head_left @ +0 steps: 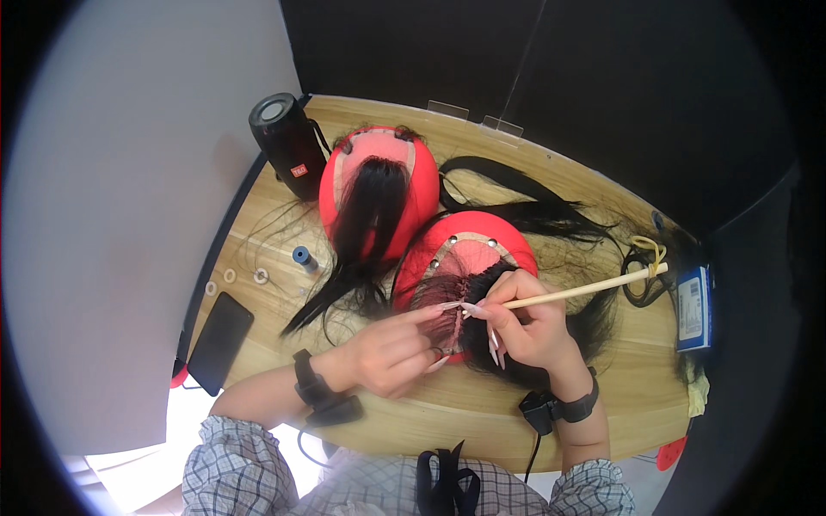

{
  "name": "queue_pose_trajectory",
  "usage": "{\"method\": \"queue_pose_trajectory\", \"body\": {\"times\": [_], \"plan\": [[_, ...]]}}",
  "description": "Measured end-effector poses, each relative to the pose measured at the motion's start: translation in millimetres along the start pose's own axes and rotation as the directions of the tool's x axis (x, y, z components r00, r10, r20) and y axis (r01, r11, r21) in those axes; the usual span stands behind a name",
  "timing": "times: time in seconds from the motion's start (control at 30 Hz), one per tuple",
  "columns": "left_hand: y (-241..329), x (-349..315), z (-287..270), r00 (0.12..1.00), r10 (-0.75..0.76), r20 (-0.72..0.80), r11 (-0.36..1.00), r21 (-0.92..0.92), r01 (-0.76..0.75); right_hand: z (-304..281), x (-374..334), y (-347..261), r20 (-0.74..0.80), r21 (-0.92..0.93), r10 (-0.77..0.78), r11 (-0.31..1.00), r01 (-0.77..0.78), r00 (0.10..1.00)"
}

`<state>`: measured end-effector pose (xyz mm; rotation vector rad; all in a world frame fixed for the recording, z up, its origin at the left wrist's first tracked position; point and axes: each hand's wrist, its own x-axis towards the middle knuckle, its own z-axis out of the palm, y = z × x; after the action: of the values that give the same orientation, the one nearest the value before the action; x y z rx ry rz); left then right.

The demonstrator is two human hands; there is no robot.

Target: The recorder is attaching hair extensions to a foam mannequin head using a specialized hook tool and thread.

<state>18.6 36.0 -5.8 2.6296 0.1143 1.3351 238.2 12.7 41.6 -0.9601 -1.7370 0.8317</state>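
Observation:
In my right hand [529, 322] is a slim wooden stick-shaped tool [594, 288], gripped between thumb and fingers, its tip hidden by the fingertips. Those fingertips meet black hair on a wig cap [482, 252], which is fixed with pins to a red head-shaped block [516, 241]. My left hand [389, 354] comes in from the left with its index finger stretched to the hair beside the right fingertips. Its other fingers are curled, and what they hold, if anything, cannot be made out. Black hair fans left and right from a parting on the cap.
Behind stands a second red block [423, 185] with a partly haired cap. A black cylindrical speaker [292, 150], a small blue-capped tube [304, 257], small rings [261, 276] and a phone [221, 342] are at left. At right are a blue box [693, 308] and long loose hair [508, 176].

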Motion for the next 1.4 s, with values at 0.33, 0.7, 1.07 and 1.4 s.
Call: {"method": "queue_pose_trajectory", "body": {"times": [0.33, 0.7, 1.07, 1.4], "plan": [[-2.1, -5.5, -0.7, 0.999, -0.03, -0.02, 0.999, -0.037, 0.029, 0.7, 2.8, -1.8, 0.002, -0.045, -0.051, 0.998, 0.051, 0.999], [-1.4, -3.0, 0.5, 0.999, -0.046, -0.022, 0.999, -0.011, 0.045, -1.3, 3.8, -4.1, 0.041, -0.081, -0.07, 0.994, 0.073, 0.997], [-1.0, -0.4, 0.7, 0.998, -0.048, -0.036, 0.998, -0.033, 0.047, -1.4, 1.7, -1.4, 0.021, -0.04, -0.03, 0.999, 0.03, 0.999], [-0.6, 2.3, 0.0, 0.998, -0.051, -0.04, 0.997, -0.054, 0.049, -0.9, 5.2, -14.2, 0.048, 0.176, 0.268, 0.946, -0.272, 0.962]]}}
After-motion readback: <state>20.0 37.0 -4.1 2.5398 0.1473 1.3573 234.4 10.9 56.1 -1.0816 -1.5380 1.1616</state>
